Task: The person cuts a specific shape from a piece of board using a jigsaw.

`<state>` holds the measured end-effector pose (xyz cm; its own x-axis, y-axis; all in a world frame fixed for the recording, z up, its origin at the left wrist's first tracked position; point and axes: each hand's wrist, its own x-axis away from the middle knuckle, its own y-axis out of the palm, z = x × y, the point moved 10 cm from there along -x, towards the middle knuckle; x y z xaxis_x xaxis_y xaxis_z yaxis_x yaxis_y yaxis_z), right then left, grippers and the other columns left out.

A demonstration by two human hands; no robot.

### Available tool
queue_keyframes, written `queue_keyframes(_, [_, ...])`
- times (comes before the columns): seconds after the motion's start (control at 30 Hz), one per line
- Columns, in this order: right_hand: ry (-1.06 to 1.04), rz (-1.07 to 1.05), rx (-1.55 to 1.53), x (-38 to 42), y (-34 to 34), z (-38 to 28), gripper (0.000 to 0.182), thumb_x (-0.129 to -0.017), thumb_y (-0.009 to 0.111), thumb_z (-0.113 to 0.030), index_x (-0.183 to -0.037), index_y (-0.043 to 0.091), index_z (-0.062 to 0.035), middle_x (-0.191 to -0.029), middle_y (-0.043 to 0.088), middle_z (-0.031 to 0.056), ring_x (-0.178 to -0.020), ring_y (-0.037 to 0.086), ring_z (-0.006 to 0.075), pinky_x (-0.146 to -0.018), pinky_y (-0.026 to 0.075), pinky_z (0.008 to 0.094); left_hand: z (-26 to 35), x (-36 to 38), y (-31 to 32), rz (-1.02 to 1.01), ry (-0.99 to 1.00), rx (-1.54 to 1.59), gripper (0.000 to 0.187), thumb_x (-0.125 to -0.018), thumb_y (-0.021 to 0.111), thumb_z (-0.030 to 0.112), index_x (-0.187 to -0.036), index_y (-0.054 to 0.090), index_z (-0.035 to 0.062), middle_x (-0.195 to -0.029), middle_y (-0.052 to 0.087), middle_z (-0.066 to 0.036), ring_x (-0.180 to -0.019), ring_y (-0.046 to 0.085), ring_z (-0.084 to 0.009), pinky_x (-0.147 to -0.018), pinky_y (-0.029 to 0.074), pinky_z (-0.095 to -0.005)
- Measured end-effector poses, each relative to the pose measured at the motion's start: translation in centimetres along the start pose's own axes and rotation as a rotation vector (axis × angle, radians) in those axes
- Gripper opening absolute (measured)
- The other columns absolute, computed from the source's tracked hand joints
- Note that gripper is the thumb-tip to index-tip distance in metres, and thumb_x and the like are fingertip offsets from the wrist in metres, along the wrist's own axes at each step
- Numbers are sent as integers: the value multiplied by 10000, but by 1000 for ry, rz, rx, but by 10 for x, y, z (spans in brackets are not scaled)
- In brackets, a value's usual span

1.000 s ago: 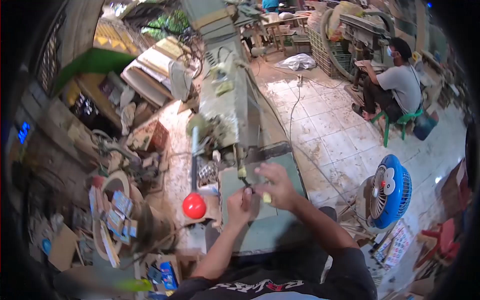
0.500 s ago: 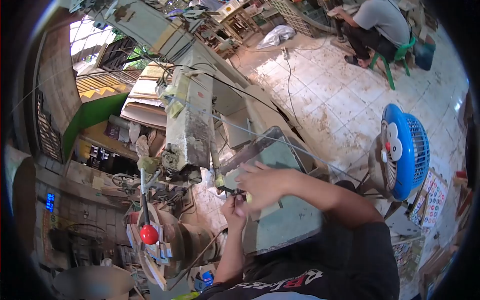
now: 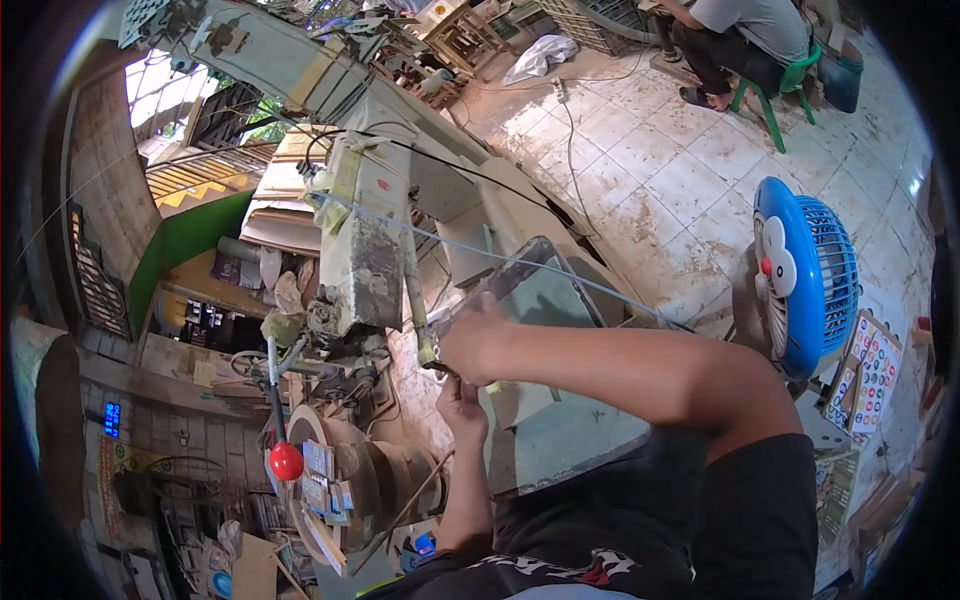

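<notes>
My left hand is closed, its fingertips raised just below the lower end of a thin upright rod. What those fingers hold, if anything, is hidden. My right hand is smeared by motion; it reaches across from the right and covers the spot at the rod's tip, right above my left hand. Yellowish tape wraps the rod near that tip. Beneath my right forearm lies the grey-green machine table with a dark worn rim. The rod runs down beside a worn, pale machine arm.
A blue fan with a cartoon face stands at my right. A red ball-ended lever hangs at left near a round wooden drum holding small boxes. A cable crosses above the table. Another person sits on a green stool at the back right.
My right hand has shifted left from over the table to the rod's tip, its spread fingers now blurred. My left hand stays close to the same place. The whole view has shifted slightly.
</notes>
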<state>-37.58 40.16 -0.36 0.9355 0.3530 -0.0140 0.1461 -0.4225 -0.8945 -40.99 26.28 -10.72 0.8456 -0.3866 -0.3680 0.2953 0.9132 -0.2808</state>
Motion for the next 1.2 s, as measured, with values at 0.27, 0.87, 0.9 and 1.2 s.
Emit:
queue_keyframes(0.27, [369,293,-927,25,51,59,374,-900,737,-341,-1078,732,-11,-1071,711,251,-1101,677,429,-937,514,491,32,-3,17,77,54,-227,167,-1081,558,73,-1053,689,-26,-925,728,-59,-822,667,-128,-755,534,-287])
queue_keyframes(0.87, [-35,303,408,20,-10,-20,333,-851,777,-233,-1121,716,-49,-1334,624,173,-1314,523,403,-1131,374,584,24,-8,35,17,271,-89,434,-1092,425,377,-979,647,22,-847,688,-170,-815,693,-392,-725,536,-457])
queue_keyframes(0.9, [-63,285,425,19,-7,-26,333,-851,777,-233,-1121,716,-49,-1334,624,173,-1314,523,403,-1131,374,584,27,-8,28,53,267,-83,434,-1092,425,377,-979,647,22,-847,688,-170,-815,693,-392,-725,536,-457])
queue_keyframes(1.2, [105,436,76,31,-31,-35,271,-788,840,-156,-927,719,42,-1342,602,293,-1288,535,477,-1079,444,513,40,-7,30,31,318,33,75,-956,590,45,-990,647,10,-821,689,-188,-782,700,-407,-669,531,-456])
